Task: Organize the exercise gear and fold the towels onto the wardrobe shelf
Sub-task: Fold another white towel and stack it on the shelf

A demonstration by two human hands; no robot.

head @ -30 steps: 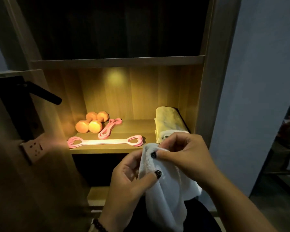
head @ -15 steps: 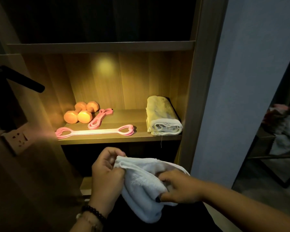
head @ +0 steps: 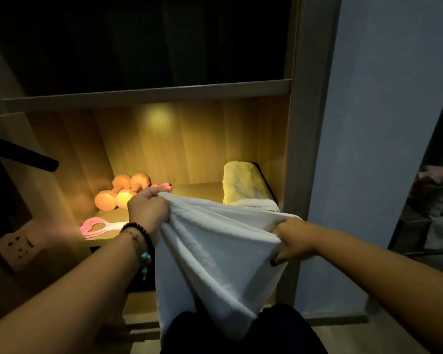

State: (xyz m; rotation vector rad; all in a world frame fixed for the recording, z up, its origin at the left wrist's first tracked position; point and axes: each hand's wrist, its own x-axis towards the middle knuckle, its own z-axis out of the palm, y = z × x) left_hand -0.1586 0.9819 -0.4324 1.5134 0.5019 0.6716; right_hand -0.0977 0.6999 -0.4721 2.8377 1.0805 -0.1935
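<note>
Towel stretched before lit shelf

A white towel (head: 215, 256) is held spread at frame centre, its top edge gripped by the left hand (head: 147, 209) and the right hand (head: 293, 241), both with fingers curled round the cloth. Behind, on the shelf (head: 197, 189), dumbbells (head: 120, 191) and a pink band (head: 100, 226) are seen at left, a folded towel (head: 246, 185) at right.

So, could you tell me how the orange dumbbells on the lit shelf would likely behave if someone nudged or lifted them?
The orange dumbbells look solid and stiff, so probably heavy for their size. Their rounded ends suggest they might roll if pushed, though the two lie touching and may steady each other. The coating looks smooth and matte, so likely not very slippery; the dim light makes that uncertain.
</note>
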